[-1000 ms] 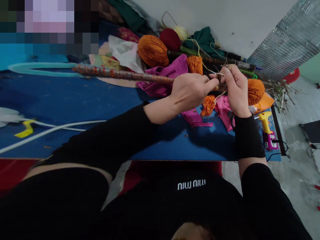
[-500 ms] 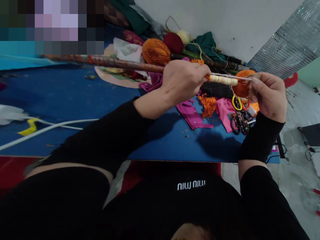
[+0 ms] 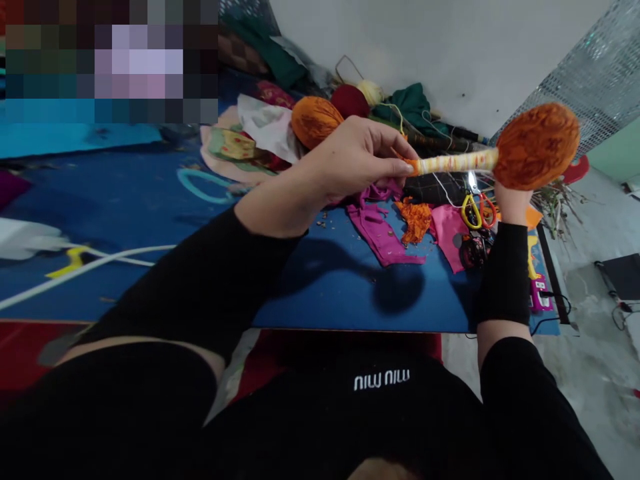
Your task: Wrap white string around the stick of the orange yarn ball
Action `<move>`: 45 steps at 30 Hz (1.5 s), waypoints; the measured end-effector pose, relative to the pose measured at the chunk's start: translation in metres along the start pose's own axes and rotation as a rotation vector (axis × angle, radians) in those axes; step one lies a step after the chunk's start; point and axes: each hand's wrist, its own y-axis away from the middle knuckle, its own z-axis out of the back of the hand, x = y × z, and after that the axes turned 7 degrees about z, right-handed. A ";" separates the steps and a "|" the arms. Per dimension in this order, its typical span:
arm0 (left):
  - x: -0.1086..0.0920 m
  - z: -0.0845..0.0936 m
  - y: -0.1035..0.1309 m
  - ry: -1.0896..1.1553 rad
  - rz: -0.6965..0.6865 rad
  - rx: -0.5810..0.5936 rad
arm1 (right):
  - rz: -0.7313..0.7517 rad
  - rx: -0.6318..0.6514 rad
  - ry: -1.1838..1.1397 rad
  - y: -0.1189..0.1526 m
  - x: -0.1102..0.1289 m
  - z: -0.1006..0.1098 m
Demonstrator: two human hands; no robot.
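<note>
My left hand (image 3: 363, 157) pinches one end of a stick wrapped in pale yellow and orange-streaked string (image 3: 455, 162). At the wrapped stick's other end is a rounded head covered in orange patterned cloth (image 3: 539, 147). My right hand (image 3: 515, 199) is behind and below this head; only the wrist and a bit of the hand show, with the fingers hidden. A loose white string (image 3: 447, 190) hangs under the wrapped part. Below it, scissors with yellow and red handles (image 3: 473, 212) lie on the blue table (image 3: 320, 300).
Magenta cloth scraps (image 3: 383, 233), an orange scrap (image 3: 416, 220) and a pink scrap (image 3: 451, 230) lie in front of me. Behind are another orange cloth-covered ball (image 3: 313, 121) and a dark red ball (image 3: 350, 101). A white cable (image 3: 100, 263) crosses the left side; a wall rises behind.
The long brown stick stretching left from my left hand is out of sight. My right hand was pulling white string taut; now it is behind the orange head, which shows fully.
</note>
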 end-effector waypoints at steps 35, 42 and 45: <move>0.030 -0.032 -0.027 0.416 0.239 0.113 | 0.205 -0.269 -0.665 0.078 0.147 -0.083; 0.036 -0.047 -0.028 0.364 0.162 0.005 | 0.498 -0.235 -0.345 0.090 0.151 -0.087; 0.040 -0.048 -0.030 0.306 0.152 0.007 | 0.555 -0.237 -0.252 0.093 0.149 -0.091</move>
